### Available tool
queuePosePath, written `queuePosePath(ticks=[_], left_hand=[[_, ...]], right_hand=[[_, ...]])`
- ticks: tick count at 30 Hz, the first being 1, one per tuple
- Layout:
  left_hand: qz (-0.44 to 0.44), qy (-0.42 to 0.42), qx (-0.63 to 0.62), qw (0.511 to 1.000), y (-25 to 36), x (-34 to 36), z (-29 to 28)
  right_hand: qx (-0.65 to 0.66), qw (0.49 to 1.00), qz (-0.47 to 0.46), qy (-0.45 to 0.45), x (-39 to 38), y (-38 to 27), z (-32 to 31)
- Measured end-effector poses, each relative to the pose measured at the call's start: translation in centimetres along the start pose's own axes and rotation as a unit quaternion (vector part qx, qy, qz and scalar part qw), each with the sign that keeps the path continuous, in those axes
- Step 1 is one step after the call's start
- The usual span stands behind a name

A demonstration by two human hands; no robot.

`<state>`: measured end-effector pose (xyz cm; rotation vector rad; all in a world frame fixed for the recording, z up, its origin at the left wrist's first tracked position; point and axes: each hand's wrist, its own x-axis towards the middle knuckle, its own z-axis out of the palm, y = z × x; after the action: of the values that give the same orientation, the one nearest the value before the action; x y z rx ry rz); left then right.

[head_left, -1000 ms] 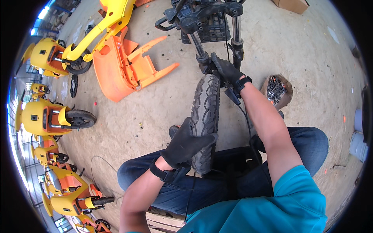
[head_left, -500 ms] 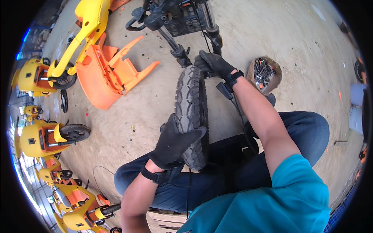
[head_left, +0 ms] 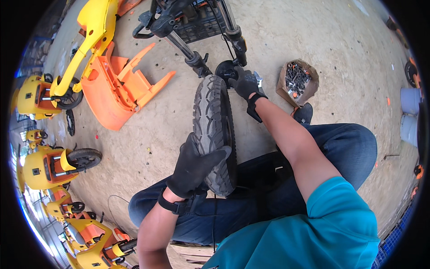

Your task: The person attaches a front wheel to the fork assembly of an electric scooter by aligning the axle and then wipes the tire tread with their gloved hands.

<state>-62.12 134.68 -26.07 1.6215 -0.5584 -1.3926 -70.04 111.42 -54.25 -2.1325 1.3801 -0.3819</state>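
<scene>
My left hand [head_left: 197, 166], in a black glove, is closed on the black treaded tyre [head_left: 207, 112], which stands upright between my legs. My right hand [head_left: 242, 83], also gloved, is beyond the tyre's top, fingers curled at a black round part [head_left: 225, 71] below the front fork [head_left: 192, 60]; exactly what they hold is hidden. A small pale metallic piece [head_left: 258, 78] shows just right of that hand. The fork's two legs reach down toward the tyre from a black frame with a grid-like rack [head_left: 195, 31].
Orange [head_left: 107, 96] and yellow [head_left: 94, 27] body panels lie at upper left. Yellow scooters [head_left: 40, 168] line the left side. A paper bag of small hardware [head_left: 282, 83] sits right of my right hand. Light buckets [head_left: 410, 101] stand at the far right, and a cable [head_left: 116, 197] lies at lower left.
My right hand has moved down the fork to the round part, which now shows more. The tyre and left hand appear slightly further left, as does the whole scene with the shifted view.
</scene>
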Motion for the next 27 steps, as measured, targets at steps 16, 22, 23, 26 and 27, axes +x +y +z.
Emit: queuePosePath(ticks=[16,22,23,26,27], left_hand=[[-0.043,-0.001,-0.033,0.999,-1.4,-0.8,-0.3],[-0.058,0.008,-0.021,0.998,-0.3,-0.6,-0.2],[-0.057,0.006,-0.018,0.998,-0.4,-0.6,-0.3],[-0.051,-0.002,-0.016,0.999,-0.8,-0.7,-0.5],[-0.046,-0.005,-0.02,0.999,-0.9,-0.7,-0.5]], right_hand=[[-0.119,0.988,-0.064,-0.069,-0.3,1.0,1.8],[-0.143,0.986,-0.063,-0.05,0.3,1.0,2.7],[-0.144,0.986,-0.062,-0.049,0.4,0.8,2.9],[-0.138,0.987,-0.061,-0.053,0.4,0.7,3.0],[-0.13,0.988,-0.063,-0.06,0.5,0.8,2.8]])
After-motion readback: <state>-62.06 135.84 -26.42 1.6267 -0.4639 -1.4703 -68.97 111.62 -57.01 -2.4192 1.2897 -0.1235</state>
